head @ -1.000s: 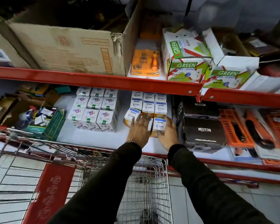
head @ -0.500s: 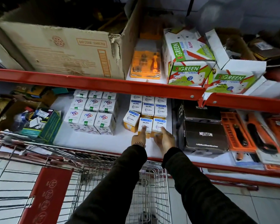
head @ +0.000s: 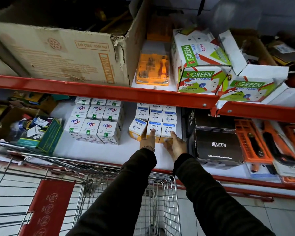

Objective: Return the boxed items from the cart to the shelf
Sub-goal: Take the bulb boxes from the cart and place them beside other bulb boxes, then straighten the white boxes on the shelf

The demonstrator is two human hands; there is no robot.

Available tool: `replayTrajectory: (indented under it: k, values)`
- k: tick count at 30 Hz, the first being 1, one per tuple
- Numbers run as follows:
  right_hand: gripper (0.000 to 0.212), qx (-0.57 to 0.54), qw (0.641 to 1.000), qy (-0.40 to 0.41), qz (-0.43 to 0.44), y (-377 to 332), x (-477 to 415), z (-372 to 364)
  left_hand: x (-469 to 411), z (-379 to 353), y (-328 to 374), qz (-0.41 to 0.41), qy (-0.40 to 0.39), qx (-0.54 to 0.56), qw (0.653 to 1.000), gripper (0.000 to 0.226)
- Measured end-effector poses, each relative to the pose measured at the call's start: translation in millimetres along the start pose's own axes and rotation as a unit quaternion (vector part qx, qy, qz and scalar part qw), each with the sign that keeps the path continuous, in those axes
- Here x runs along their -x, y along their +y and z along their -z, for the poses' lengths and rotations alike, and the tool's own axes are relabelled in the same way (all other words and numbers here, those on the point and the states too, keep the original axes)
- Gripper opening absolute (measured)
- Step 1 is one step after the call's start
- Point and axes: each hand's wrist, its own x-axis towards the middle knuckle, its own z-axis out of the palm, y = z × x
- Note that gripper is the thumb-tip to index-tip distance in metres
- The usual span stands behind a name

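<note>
My left hand (head: 147, 141) pressed 1 extended finger on a front-row Wipro Garnet box (head: 153, 128), while my right hand (head: 175, 145), fingers spread, cupped the neighbouring box (head: 167, 129). Both boxes sat on the white lower shelf (head: 95, 152), above the wire cart (head: 162, 201), beside black Neuton boxes (head: 218, 145).

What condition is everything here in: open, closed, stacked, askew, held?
Wipro Garnet boxes: closed, stacked in rows; front-left one askew.
Left hand: fingers on front middle box.
Right hand: open, against front right box.
Cardboard carton: open, corner torn.
Right R-Green box: flap open.
Cart: no boxes visible inside.
</note>
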Motion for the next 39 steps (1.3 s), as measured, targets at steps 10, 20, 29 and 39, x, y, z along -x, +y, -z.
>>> replayTrajectory:
  k: [10,20,29,39]
  values:
    - [0.021,0.028,0.999,0.009,0.024,2,2,-1,11,24,-4,-0.071,0.244,0.124,0.959,0.072]
    - [0.011,0.01,1.0,0.013,0.021,4,3,-1,-10,40,0,-0.095,0.168,0.023,0.981,0.042]
    - [0.011,0.026,0.999,0.012,0.017,2,3,-1,-10,41,4,-0.095,0.142,-0.006,0.985,0.049]
    - [0.039,0.066,0.997,0.008,-0.024,21,43,-4,16,75,-14,-0.064,0.147,0.073,0.984,0.048]
